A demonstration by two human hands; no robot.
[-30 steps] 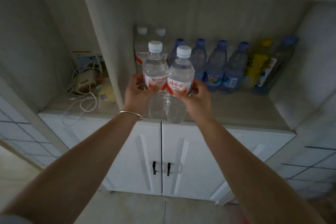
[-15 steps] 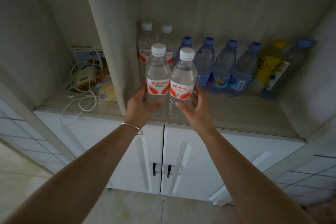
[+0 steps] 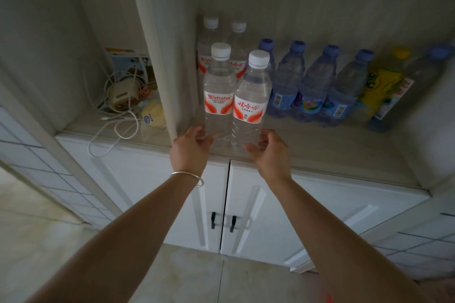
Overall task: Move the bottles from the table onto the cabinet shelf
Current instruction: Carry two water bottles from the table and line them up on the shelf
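Note:
Two clear water bottles with white caps and red-and-white labels stand side by side near the front of the cabinet shelf. My left hand has its thumb and fingers loosely around the base of the left bottle. My right hand curls the same way around the base of the right bottle. Directly behind them stand two more white-capped bottles. To their right runs a row of blue-capped bottles, then a yellow bottle and a leaning clear bottle.
A vertical divider stands just left of the two bottles. The left compartment holds tangled white cables and small devices. Two white cabinet doors with black handles are below the shelf. Bare shelf surface lies in front of the blue-capped row.
The two bottles moved forward and down until they stand on the shelf. Both hands slid from the labels down to the bottle bases, and their fingers loosened.

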